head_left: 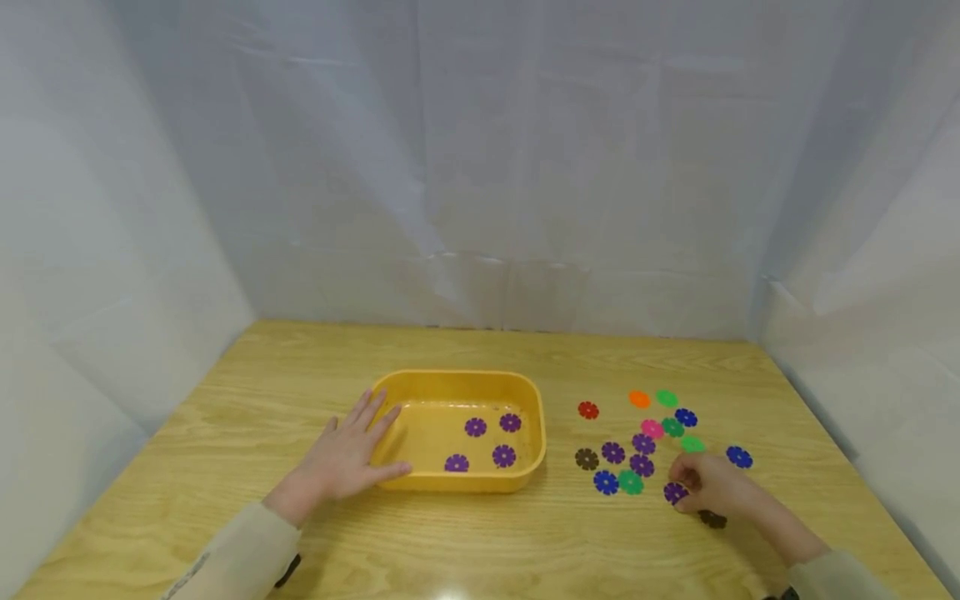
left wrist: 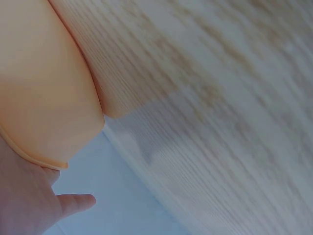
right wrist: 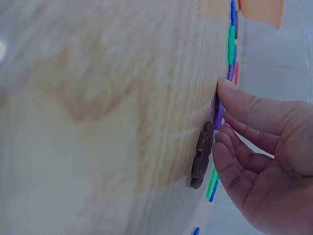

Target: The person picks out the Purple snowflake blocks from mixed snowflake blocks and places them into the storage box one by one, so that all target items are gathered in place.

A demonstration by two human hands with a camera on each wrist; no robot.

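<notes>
Left side: yellow tray on the wood table with four purple flower discs inside. Left hand lies flat against the tray's left wall, fingers spread, gripping nothing. Right of the tray there's a scatter of coloured discs crowding the spot. Right hand is curled down, fingertips pinching a purple disc lying on the table, brown disc just beside.

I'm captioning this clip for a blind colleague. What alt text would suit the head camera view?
A person's right hand touches a purple flower-shaped plastic disc among scattered colourful discs on a light wooden table, while the left hand rests open against the rim of a yellow plastic tub holding four purple discs. White sheeting surrounds the table.
</notes>
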